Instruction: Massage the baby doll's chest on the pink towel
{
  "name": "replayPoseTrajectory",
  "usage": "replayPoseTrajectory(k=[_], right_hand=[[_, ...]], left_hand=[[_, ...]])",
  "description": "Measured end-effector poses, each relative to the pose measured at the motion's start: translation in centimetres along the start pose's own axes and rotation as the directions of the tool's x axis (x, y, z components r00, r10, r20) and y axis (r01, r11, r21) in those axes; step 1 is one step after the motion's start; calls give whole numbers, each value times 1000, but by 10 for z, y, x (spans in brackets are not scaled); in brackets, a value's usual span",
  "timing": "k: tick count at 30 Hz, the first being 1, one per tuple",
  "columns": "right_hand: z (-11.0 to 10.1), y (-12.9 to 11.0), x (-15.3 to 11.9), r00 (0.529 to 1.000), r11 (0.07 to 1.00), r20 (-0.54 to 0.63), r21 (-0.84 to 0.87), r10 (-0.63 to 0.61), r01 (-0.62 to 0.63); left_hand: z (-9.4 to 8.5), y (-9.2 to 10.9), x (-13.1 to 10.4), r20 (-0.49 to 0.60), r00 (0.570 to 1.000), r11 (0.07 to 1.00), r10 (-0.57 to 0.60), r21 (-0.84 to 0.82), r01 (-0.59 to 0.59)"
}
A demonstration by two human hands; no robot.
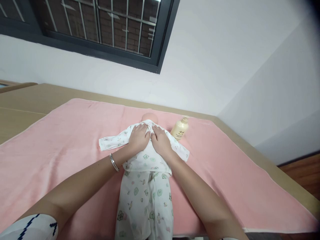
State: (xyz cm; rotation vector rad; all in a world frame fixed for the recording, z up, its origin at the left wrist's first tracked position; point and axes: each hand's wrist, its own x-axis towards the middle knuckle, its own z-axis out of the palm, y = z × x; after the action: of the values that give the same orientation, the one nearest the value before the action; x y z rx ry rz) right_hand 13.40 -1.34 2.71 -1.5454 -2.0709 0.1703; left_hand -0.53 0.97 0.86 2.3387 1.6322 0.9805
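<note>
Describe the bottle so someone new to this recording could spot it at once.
Start with the large pink cloth below the window. Toward its far edge, beyond the right hand resting on the white printed top, is the bottle. Its pale yellow body and dark lettering set it apart from the white sleeve beside it.

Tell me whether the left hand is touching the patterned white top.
Touching. The head view shows the left hand lying on the patterned white top, fingers laid along the cloth with no visible gap.
</note>
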Motion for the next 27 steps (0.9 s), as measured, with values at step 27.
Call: replayPoseTrajectory(k=[27], right_hand=[[-8,7,4,999,992,51,-120,-18,24]], left_hand=[[-6,-1,0,33,999,999,-22,-38,24]])
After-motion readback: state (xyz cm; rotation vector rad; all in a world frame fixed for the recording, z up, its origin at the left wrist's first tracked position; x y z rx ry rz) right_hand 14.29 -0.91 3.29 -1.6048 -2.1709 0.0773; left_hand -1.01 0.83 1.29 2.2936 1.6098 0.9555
